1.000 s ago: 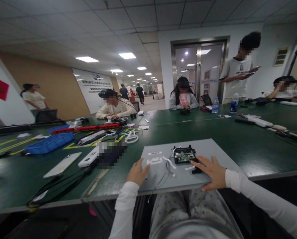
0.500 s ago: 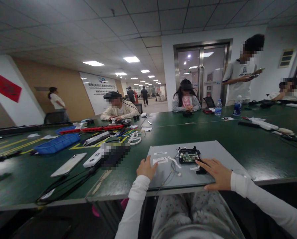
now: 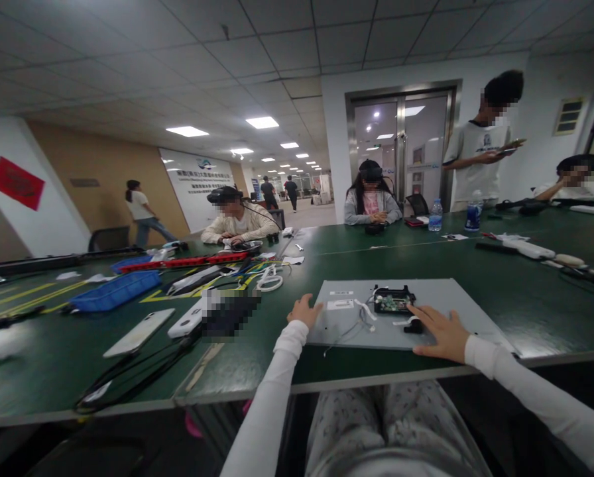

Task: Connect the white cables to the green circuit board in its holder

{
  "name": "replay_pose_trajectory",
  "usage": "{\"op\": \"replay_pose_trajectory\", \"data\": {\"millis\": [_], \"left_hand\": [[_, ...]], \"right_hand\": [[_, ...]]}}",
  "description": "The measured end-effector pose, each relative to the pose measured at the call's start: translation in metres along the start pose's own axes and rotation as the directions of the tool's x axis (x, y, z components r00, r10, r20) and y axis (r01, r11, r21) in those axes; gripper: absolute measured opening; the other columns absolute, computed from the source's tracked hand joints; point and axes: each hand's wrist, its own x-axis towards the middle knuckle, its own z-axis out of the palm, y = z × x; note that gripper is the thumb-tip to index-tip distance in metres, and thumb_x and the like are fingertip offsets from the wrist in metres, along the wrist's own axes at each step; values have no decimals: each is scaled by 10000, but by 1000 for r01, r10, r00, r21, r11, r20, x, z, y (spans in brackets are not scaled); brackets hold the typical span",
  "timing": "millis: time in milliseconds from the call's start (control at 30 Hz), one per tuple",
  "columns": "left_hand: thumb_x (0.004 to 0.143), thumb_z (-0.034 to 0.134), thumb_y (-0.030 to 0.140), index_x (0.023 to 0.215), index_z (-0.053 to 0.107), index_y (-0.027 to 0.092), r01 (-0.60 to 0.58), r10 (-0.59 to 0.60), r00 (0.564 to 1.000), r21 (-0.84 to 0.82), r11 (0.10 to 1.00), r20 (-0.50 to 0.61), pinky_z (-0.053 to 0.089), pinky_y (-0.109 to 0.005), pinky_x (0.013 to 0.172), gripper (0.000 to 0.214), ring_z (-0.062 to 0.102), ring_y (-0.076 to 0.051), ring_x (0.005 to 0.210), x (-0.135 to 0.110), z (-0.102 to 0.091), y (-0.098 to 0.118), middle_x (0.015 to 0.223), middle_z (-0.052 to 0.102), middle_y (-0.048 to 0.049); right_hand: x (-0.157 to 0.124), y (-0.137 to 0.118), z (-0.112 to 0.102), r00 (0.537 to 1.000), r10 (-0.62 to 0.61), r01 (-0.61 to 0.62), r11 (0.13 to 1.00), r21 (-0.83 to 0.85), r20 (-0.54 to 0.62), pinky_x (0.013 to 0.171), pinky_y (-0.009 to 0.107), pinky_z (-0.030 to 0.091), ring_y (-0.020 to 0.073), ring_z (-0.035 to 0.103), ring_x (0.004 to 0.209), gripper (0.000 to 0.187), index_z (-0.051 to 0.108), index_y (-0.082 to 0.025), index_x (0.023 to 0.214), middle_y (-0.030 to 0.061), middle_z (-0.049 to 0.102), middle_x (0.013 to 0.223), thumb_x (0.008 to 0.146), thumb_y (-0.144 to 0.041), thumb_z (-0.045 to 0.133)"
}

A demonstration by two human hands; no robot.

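Head view: a person sits at a long table, both white-sleeved arms stretched forward.
Table: the long dark green worktable (image 3: 476,265) fills the room's middle; co-workers sit along its far side, well apart from the person's own hands.
Panel: a flat grey rectangular metal panel (image 3: 456,301) lies on the table straight ahead, a little back from the near edge.
Tray: a shallow blue plastic tray (image 3: 113,291) sits far to the left, well clear of the panel.
Right hand: the right hand (image 3: 441,331) lies palm down on the panel's near right part, fingers spread and flat, clasping nothing.
Left hand: the left hand (image 3: 303,310) touches the panel's near left corner with bent fingers; whether they clasp the edge or only lean on it cannot be told.
Board: a small green circuit board in a black frame (image 3: 394,301) sits on the panel, just beyond the right fingertips.
Cables: thin white cables (image 3: 361,317) trail loosely from the board towards the near left.
Black part: a small black piece (image 3: 415,326) lies at the right fingertips.
Handling: even pressure from both sides should keep the panel square; the right fingers are best kept off the board and the loose cables, which could snag.
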Motion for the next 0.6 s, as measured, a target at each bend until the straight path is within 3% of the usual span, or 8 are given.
{"op": "replay_pose_trajectory", "data": {"millis": [133,233,433,600], "left_hand": [[765,452,412,1124,445,248,9,-13,994,-42,999,-108,353,-325,852,395,479,-191,1043,11,1,-20,1141,494,-66],[771,458,372,1093,463,235,12,-20,991,-63,998,-129,375,-314,823,350,507,-174,998,15,3,-39,1130,497,-66],[777,461,334,1063,477,211,20,-30,990,-73,997,-138,384,-295,804,312,518,-152,963,21,5,-52,1083,521,-64],[781,452,359,1089,464,236,12,-11,990,9,1000,-139,384,-319,797,333,483,-186,1023,19,7,-50,1118,497,-66]], "right_hand": [[14,6,1,984,174,-173,985,-15,38,772,733,130,385,195,1208,890,38,-310,1344,103,251,1355,615,-753,293],[27,12,2,938,343,-343,939,-10,42,743,757,88,398,171,1207,911,32,-325,1339,90,240,1359,587,-783,263],[52,31,6,784,619,-621,782,60,39,751,748,1,431,86,1212,980,12,-322,1339,100,200,1374,529,-822,246],[68,49,5,648,761,-757,640,133,27,752,722,-81,477,30,1200,1055,24,-256,1350,184,128,1378,500,-832,268]]}}
